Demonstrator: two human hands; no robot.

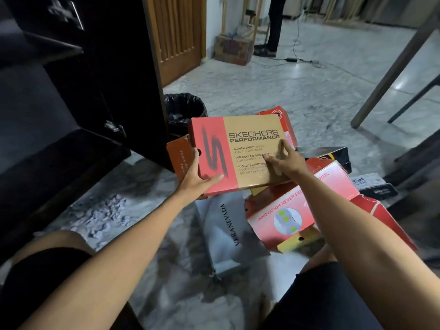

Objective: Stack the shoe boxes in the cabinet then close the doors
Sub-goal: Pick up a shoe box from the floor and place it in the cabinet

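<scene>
At your twelve o'clock a black-lined bin [184, 108] stands on the marble floor [297, 91]. Beyond it, at about eleven, you see a slatted wooden door [177, 36]. Toward one o'clock a cardboard carton [232, 50] sits beside a standing person's dark legs [273, 25], with a cable [297, 44] trailing to an adapter. At two o'clock, slanted furniture legs [390, 75] rise.

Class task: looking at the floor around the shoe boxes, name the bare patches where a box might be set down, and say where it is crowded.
Bare floor lies beyond the boxes, between the black bin and the table leg. The pile of boxes at the right is crowded.
</scene>
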